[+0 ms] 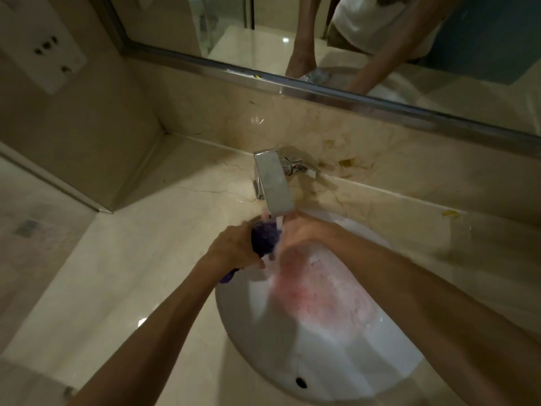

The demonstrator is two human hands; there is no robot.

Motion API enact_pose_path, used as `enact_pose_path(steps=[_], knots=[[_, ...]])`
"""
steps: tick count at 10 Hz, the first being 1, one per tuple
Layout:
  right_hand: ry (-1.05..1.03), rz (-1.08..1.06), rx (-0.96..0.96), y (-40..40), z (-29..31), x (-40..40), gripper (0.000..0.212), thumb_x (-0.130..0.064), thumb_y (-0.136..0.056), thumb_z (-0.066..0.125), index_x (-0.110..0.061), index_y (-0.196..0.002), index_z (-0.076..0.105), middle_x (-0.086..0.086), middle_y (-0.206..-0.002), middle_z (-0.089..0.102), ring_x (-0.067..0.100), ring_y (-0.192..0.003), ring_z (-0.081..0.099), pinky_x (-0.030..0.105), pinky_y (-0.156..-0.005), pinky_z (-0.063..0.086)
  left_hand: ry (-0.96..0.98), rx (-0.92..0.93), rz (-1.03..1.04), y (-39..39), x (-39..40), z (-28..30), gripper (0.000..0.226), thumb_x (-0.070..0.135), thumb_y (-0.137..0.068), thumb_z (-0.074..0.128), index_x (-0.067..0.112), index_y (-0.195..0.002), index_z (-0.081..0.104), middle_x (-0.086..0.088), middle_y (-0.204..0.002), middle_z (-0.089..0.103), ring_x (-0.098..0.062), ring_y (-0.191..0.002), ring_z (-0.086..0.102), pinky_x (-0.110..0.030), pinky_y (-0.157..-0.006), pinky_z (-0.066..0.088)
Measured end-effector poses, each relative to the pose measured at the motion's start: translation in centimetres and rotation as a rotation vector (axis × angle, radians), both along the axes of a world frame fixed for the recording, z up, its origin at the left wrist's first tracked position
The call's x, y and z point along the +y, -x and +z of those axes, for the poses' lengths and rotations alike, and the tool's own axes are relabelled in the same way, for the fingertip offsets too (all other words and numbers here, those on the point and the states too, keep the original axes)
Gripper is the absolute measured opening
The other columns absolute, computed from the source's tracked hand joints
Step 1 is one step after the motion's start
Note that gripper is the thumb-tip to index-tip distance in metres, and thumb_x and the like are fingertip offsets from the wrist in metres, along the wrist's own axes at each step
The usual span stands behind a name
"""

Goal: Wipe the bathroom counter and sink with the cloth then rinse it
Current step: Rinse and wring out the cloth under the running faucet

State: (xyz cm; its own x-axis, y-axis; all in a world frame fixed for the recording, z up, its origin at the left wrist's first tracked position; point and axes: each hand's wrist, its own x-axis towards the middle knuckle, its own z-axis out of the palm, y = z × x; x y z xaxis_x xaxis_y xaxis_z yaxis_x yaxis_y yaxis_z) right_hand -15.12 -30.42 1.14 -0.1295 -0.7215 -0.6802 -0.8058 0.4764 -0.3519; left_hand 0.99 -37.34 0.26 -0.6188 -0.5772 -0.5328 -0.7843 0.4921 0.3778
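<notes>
Purple and bunched, the cloth (265,238) sat squeezed between the two hands directly under the faucet (273,184) spout, where a thin stream of water (279,221) fell onto it. The left hand (234,249) was closed around the cloth's near side, a loose end poking out below its heel, while the right hand (301,230) pressed against the far side; motion blur hid how tightly its fingers were curled. Holding the wad high and close to the spout looked deliberate, so that the water ran through the fabric and drained straight into the sink (380,388) below the hands. Pinkish, foamy water (322,288) had pooled in the basin beneath the right wrist, which suggested the rinse was well under way. Beige marble table (123,273) lay bare to the left of the left hand, giving free room there, whereas the spout just beyond the knuckles and the backsplash behind it limited any forward reach.
</notes>
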Motion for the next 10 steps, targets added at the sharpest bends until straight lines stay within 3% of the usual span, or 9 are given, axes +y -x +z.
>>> enact_pose_path(steps=[1,2,3,4,5,7,8,9,10], knots=[[0.049,-0.082,0.011,-0.8,-1.0,0.2,0.055,-0.047,-0.082,0.085,-0.019,-0.120,0.058,-0.006,-0.086,0.051,0.016,-0.100,0.058,0.019,-0.074,0.044,0.028,-0.004,0.072,-0.5,-0.2,0.4,0.077,0.036,-0.064,0.088,0.012,-0.125,0.048,-0.002,-0.096,0.061,-0.021,-0.085,0.060,-0.030,-0.071,0.050],[0.186,-0.132,-0.078,-1.1,-1.7,0.0,0.075,-0.049,-0.059,0.096,-0.027,-0.119,0.057,-0.004,-0.106,0.069,0.018,-0.104,0.069,0.031,-0.094,0.057,0.057,0.014,0.053,-0.9,-0.3,0.7,0.078,0.037,-0.063,0.089,0.017,-0.122,0.041,-0.002,-0.096,0.061,-0.021,-0.081,0.059,-0.031,-0.066,0.048],[0.180,-0.118,-0.063,-0.9,-1.6,0.2,0.080,-0.054,-0.056,0.093,-0.030,-0.125,0.060,-0.007,-0.109,0.071,0.014,-0.101,0.069,0.034,-0.096,0.058,0.063,0.016,0.004,-1.1,-0.5,0.7,0.083,0.043,-0.059,0.090,0.021,-0.123,0.042,-0.004,-0.108,0.068,-0.026,-0.090,0.066,-0.036,-0.075,0.056],[0.089,-0.109,-0.079,-0.3,-1.0,0.5,0.045,-0.051,-0.070,0.091,-0.024,-0.096,0.067,-0.006,-0.087,0.068,0.011,-0.081,0.066,0.027,-0.079,0.056,0.045,0.033,-0.021,-0.7,-0.3,0.8,0.084,0.039,-0.059,0.092,0.020,-0.125,0.044,-0.005,-0.113,0.068,-0.027,-0.097,0.066,-0.034,-0.077,0.054],[0.145,-0.109,-0.145,1.2,-0.2,1.2,0.038,-0.036,-0.079,0.091,-0.022,-0.106,0.068,-0.012,-0.087,0.065,0.005,-0.077,0.062,0.021,-0.074,0.051,0.000,0.098,-0.012,0.6,0.0,0.7,0.087,0.034,-0.057,0.093,0.017,-0.127,0.045,-0.007,-0.118,0.068,-0.030,-0.103,0.066,-0.038,-0.084,0.056],[0.333,-0.160,-0.025,3.7,2.3,3.8,0.072,-0.037,-0.060,0.099,-0.026,-0.123,0.065,-0.007,-0.107,0.072,0.015,-0.095,0.068,0.032,-0.077,0.059,-0.062,0.124,-0.076,3.8,0.6,0.6,0.075,0.046,-0.057,0.091,0.018,-0.121,0.063,0.000,-0.111,0.070,-0.022,-0.101,0.068,-0.032,-0.086,0.056],[0.354,-0.182,-0.042,4.4,3.0,5.1,0.070,-0.034,-0.066,0.097,-0.022,-0.126,0.062,-0.006,-0.109,0.071,0.015,-0.095,0.068,0.023,-0.070,0.054,-0.141,0.120,-0.065,4.8,0.6,-0.2,0.092,0.064,-0.048,0.086,0.018,-0.124,0.062,-0.001,-0.124,0.064,-0.025,-0.115,0.062,-0.043,-0.100,0.050],[0.351,-0.267,-0.040,4.6,3.1,6.4,0.069,-0.035,-0.065,0.098,-0.025,-0.122,0.060,-0.003,-0.111,0.072,0.018,-0.097,0.070,0.034,-0.077,0.059,-0.294,0.232,-0.020,5.2,0.6,-0.5,0.083,0.038,-0.059,0.093,0.011,-0.130,0.059,-0.011,-0.128,0.065,-0.027,-0.118,0.062,-0.035,-0.103,0.050],[0.396,-0.364,-0.079,4.9,2.9,7.7,0.071,-0.034,-0.067,0.099,-0.024,-0.126,0.061,-0.005,-0.114,0.071,0.012,-0.095,0.068,0.026,-0.080,0.058,-0.248,0.280,-0.043,4.9,0.9,0.2,0.066,0.009,-0.081,0.077,0.007,-0.142,0.049,-0.006,-0.135,0.060,0.003,-0.109,0.063,-0.005,-0.086,0.046]])
